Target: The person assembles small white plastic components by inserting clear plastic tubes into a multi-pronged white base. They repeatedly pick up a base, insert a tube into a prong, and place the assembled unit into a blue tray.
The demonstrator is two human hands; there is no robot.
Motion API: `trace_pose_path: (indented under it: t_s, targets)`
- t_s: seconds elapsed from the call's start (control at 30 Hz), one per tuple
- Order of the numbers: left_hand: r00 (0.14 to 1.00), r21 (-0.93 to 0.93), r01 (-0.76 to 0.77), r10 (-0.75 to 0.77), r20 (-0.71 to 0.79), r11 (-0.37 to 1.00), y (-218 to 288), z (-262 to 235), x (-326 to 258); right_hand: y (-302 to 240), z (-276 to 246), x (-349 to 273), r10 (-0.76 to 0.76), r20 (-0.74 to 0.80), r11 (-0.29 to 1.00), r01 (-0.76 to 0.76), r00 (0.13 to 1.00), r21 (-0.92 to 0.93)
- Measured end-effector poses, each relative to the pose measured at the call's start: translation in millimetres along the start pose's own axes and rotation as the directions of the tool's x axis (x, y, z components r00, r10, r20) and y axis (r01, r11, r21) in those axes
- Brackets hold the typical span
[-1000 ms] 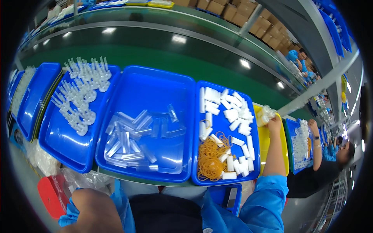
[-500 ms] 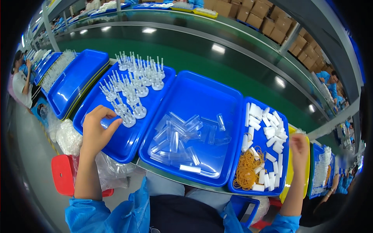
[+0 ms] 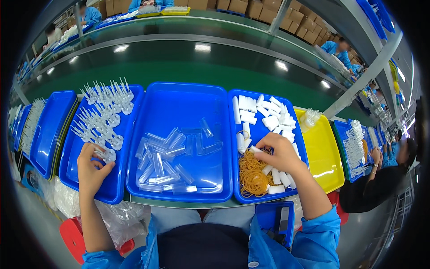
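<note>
White block (image 3: pixel 256 149) sat pinched in the right hand's (image 3: pixel 281 154) closed fingers above rubber bands (image 3: pixel 252 174) in the right blue tray (image 3: pixel 235 148). The left hand (image 3: pixel 92 168) gripped a clear stemmed piece (image 3: pixel 104 154) in the left tray (image 3: pixel 71 172), fingers curled around it.

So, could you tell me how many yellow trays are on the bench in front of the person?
1. The yellow tray sits right of the blue tray under the right hand; others may be hidden.
</note>
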State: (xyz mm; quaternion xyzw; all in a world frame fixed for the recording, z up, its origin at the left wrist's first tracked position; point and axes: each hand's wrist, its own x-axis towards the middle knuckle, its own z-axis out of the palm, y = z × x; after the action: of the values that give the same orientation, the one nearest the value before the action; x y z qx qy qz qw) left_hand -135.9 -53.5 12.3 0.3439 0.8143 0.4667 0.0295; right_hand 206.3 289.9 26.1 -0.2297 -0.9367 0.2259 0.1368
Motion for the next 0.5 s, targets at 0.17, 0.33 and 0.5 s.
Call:
trace_pose_path:
  t_s: [0.17,0.33,0.5]
  targets:
    - [0.999,0.008,-0.046,0.046,0.003,0.999,-29.2,-6.5,-9.0,-5.1,12.4,6.0,-0.107,0.004,0.991,0.107,0.994,-0.085]
    - [0.983,-0.154,-0.177,0.166,-0.078,0.972,1.7,0.6,-9.8,7.0,13.4,-15.7,0.053,-0.053,0.999,-0.052,0.997,0.012]
    - [0.984,-0.378,-0.162,0.177,0.004,0.912,35.3,-0.8,-32.0,-7.2,2.6,-7.3,0.033,-0.249,0.999,-0.024,0.968,0.038]
